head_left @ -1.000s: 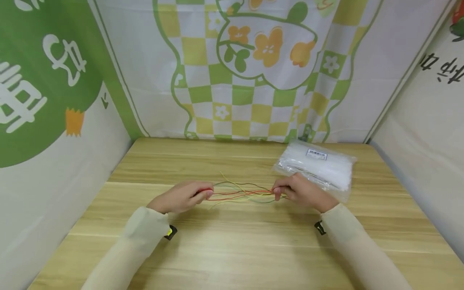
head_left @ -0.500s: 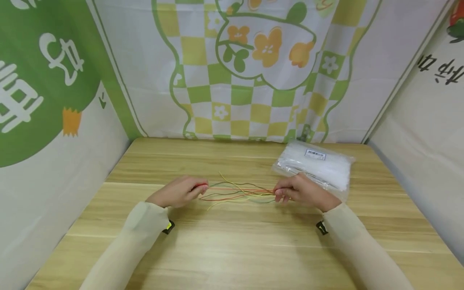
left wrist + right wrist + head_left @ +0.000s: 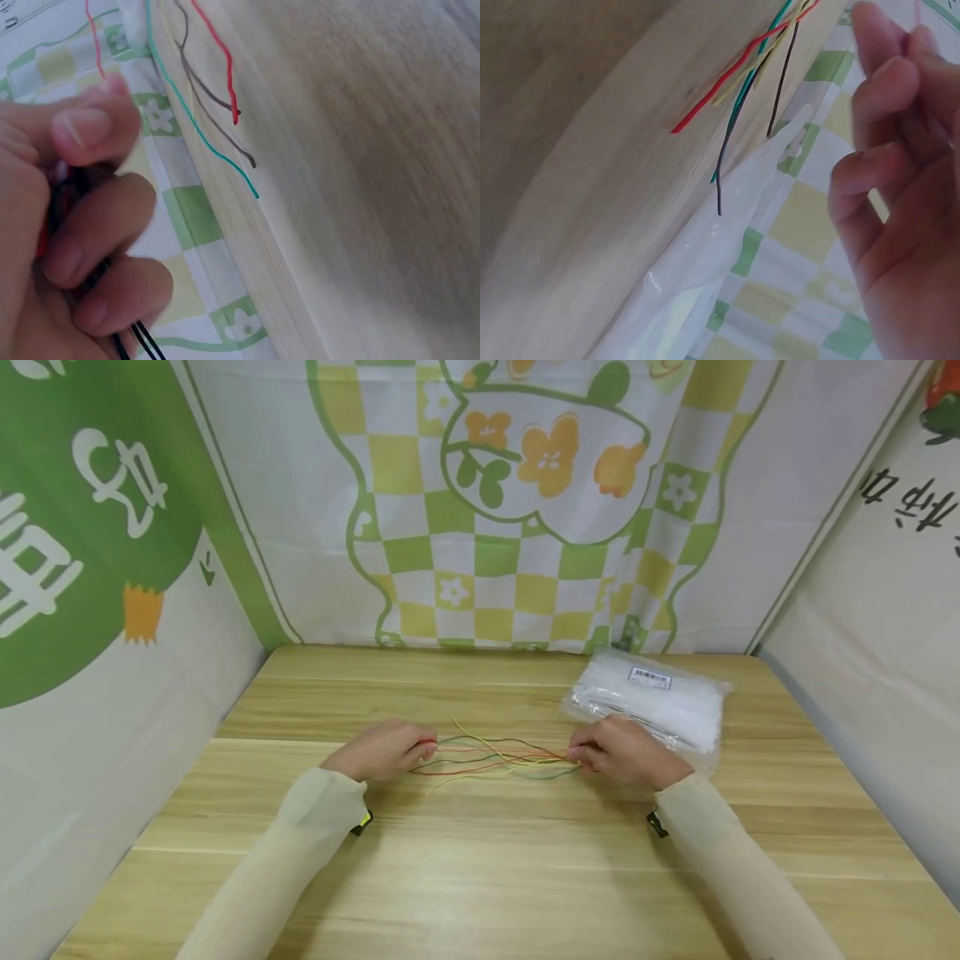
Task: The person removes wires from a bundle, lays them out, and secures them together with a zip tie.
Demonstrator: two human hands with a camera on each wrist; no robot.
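Both hands are just above the table, one on each side of a loose bundle of thin coloured wires (image 3: 468,772). Red, yellow, teal and dark brown strands lie in it. My left hand (image 3: 386,750) pinches a red wire (image 3: 94,41) between thumb and forefinger. Its other fingers curl around a bunch of black and red strands (image 3: 142,337), mostly hidden in the palm. At the bundle's right end, my right hand (image 3: 626,750) pinches a thin reddish wire (image 3: 917,11) at its fingertips. The loose wire ends lie apart from both hands in the wrist views.
A clear plastic bag (image 3: 648,693) of white contents with a barcode label lies behind the right hand. The wooden table (image 3: 480,877) meets a patterned curtain (image 3: 495,560) at the back, and fabric walls stand at both sides.
My left hand has shifted left, then slightly back right. The right hand has stayed nearly in place, its fingers moving a little. The wires on the table look almost unmoved.
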